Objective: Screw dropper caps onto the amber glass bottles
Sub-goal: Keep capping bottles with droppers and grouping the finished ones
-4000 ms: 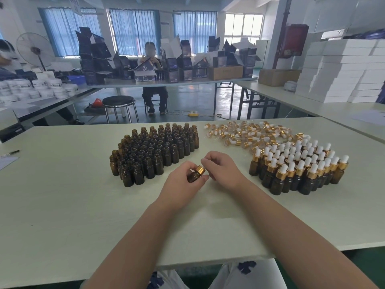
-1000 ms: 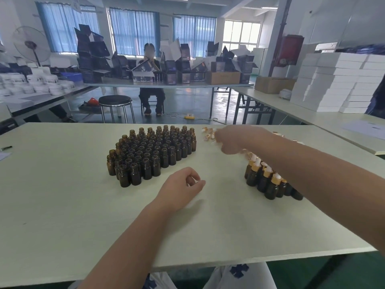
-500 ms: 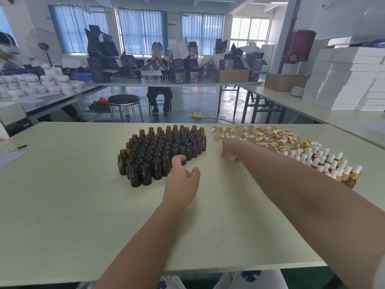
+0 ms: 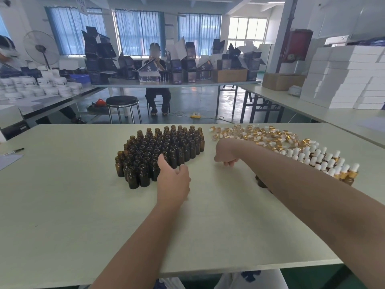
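Note:
Several open amber glass bottles (image 4: 160, 149) stand packed together at the table's middle. My left hand (image 4: 174, 180) reaches their near right edge, forefinger and thumb spread on either side of a front bottle without closing on it. Loose gold-and-white dropper caps (image 4: 260, 135) lie heaped at the far right. My right hand (image 4: 226, 153) hovers just in front of that heap, fingers curled down around a dropper cap whose thin pale tip shows beneath them. Capped bottles (image 4: 325, 161) stand in rows on the right, partly hidden behind my right forearm.
The pale table (image 4: 62, 205) has a pen (image 4: 15, 151) and paper at its left edge. Beyond it are a stool (image 4: 123, 101), a seated person behind stacked dark boxes, white jars on the left and white boxes (image 4: 343, 80) on the right.
My right hand drew back a little from the cap heap with a cap. My left hand moved forward from the bare table to the bottles' near edge. The earlier capped bottle has left my hands.

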